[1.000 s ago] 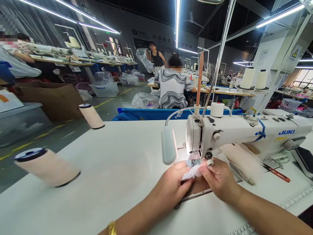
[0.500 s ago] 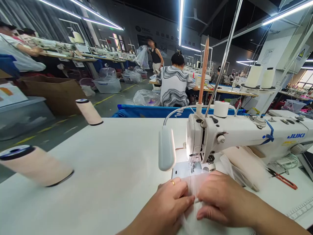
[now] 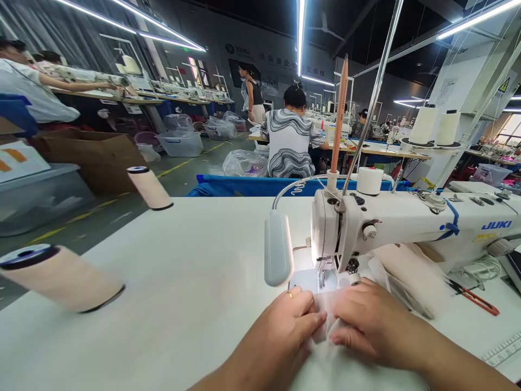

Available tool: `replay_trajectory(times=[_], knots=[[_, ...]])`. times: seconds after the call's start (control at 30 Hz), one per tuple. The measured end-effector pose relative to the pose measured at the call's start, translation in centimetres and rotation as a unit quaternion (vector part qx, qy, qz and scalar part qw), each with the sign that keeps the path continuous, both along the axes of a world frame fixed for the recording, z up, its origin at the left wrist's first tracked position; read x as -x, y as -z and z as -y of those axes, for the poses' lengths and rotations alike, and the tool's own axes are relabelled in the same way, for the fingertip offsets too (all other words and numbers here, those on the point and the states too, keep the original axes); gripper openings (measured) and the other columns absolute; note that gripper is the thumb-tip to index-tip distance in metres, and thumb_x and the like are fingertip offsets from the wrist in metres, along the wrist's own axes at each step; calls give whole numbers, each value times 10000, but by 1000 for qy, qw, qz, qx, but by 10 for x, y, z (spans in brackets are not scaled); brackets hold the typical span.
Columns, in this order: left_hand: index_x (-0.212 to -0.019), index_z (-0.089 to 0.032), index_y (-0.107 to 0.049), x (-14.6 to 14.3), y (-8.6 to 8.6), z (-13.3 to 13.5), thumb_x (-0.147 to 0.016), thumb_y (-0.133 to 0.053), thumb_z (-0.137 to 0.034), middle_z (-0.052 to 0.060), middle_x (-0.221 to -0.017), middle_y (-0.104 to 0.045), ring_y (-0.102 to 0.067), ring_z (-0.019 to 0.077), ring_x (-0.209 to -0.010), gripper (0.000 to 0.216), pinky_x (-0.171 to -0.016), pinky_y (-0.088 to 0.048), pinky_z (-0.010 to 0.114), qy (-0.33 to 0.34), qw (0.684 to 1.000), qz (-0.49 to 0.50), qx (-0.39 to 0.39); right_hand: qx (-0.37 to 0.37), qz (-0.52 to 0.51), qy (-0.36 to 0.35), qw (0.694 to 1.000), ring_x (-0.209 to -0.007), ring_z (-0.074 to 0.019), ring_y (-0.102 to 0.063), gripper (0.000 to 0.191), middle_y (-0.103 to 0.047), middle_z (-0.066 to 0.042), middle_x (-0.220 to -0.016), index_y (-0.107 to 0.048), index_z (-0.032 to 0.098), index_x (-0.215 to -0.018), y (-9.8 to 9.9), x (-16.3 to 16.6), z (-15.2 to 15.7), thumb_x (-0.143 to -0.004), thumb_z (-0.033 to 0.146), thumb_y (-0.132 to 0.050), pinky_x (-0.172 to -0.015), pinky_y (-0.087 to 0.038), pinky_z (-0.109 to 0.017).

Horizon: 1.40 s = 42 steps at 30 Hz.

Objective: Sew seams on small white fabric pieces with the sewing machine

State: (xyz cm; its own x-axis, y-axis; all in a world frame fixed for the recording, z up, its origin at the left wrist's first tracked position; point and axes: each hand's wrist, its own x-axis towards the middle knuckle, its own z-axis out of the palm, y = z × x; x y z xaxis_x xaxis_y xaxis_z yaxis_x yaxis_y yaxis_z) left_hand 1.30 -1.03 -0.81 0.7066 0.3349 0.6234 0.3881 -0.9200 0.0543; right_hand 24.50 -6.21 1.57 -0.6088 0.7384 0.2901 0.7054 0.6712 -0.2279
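Thin, sheer white fabric (image 3: 325,301) lies just in front of the needle of a white sewing machine (image 3: 391,217). My left hand (image 3: 291,326), with a ring on one finger, pinches the fabric's left side between thumb and bent fingers. On the other side my right hand (image 3: 370,323) grips the fabric, its fingers curled and its thumb below. A small gap separates the two hands, and the fabric stretches across it. The presser foot (image 3: 322,278) stands right beyond the fabric; whether it touches the cloth I cannot tell.
Two cones of pale thread, a near one (image 3: 65,279) and a far one (image 3: 150,188), stand on the left of the white table (image 3: 195,260). A lamp (image 3: 278,248) hangs left of the needle. Red-handled snips (image 3: 474,297) and folded beige fabric (image 3: 411,274) lie right. Co-workers sit beyond.
Both hands stay on the fabric, with the left fingers slightly nearer the needle. The gap between the hands is a little wider. In the background a standing person has turned.
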Motion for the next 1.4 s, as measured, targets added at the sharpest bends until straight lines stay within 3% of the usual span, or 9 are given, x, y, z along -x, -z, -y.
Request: replay_trajectory(times=[0.3, 0.43, 0.5, 0.6, 0.7, 0.87, 1.0, 1.17, 1.4], knots=[[-710, -191, -579, 1, 11, -15, -961, -383, -44, 19, -709, -531, -471, 175, -636, 351, -563, -268, 277, -9, 998, 20, 54, 12, 12, 47, 999, -844, -251, -604, 231, -718, -28, -893, -610, 215, -942, 6, 1, -6, -1056, 394, -704, -737, -390, -358], [-768, -196, -634, 0, 8, -17, -904, -420, -47, 34, -810, -558, -517, 179, -674, 294, -574, -303, 276, -6, 997, 9, 82, 15, -27, 26, 999, -930, -280, -636, 416, -757, -43, -1054, -635, 215, -1131, 9, 3, -5, -966, 556, -807, -815, -442, -378], [-757, -198, -623, 0, 9, -18, -908, -411, -47, 42, -850, -585, -538, 182, -703, 302, -598, -339, 280, 5, 995, 27, 92, 4, -43, 20, 999, -968, -287, -644, 448, -755, -53, -1145, -618, 212, -1210, 14, 6, -5, -958, 523, -820, -861, -459, -390], [-802, -215, -607, -1, 13, -22, -916, -395, -41, 31, -837, -628, -552, 193, -725, 297, -619, -376, 288, 31, 989, 65, 133, -46, -36, 38, 998, -864, -270, -619, 33, -735, -58, -992, -616, 204, -1044, 25, 9, -10, -1025, 230, -623, -788, -448, -379], [-913, -240, -656, -1, 15, -27, -994, -401, -110, 27, -861, -672, -588, 201, -753, 298, -642, -431, 290, 37, 976, 70, 202, -94, -61, 62, 992, -756, -250, -569, 190, -685, -46, -838, -589, 224, -941, 30, 12, -15, -971, 88, -459, -700, -413, -352], [-770, -223, -596, -2, 1, -31, -1013, -389, -168, 36, -823, -662, -614, 189, -731, 324, -646, -468, 284, 14, 966, 37, 254, -103, -169, 86, 976, -784, -226, -606, 230, -702, -39, -855, -579, 239, -931, 18, 17, -17, -1090, 194, -420, -712, -444, -314], [-772, -222, -601, 0, -8, -32, -1020, -378, -172, 38, -820, -656, -615, 186, -724, 337, -649, -473, 288, 14, 967, 29, 252, -91, -193, 93, 973, -763, -207, -602, 314, -685, -31, -834, -577, 240, -908, 14, 18, -18, -1155, 273, -386, -711, -448, -297], [-823, -221, -663, 3, 2, -25, -964, -416, -117, 52, -879, -671, -604, 205, -767, 303, -659, -430, 317, 44, 984, 27, 173, -85, -117, 40, 989, -702, -195, -536, 407, -638, -12, -760, -502, 238, -815, 18, 12, -14, -1177, 336, -343, -688, -394, -311], [-898, -237, -680, 9, 13, -8, -1024, -442, -82, -10, -883, -755, -614, 198, -765, 311, -814, -406, 389, 92, 991, 31, 90, -23, -45, -6, 999, -789, -198, -565, 345, -667, -10, -857, -500, 233, -851, 12, 7, 1, -1128, 436, -533, -725, -370, -329]])
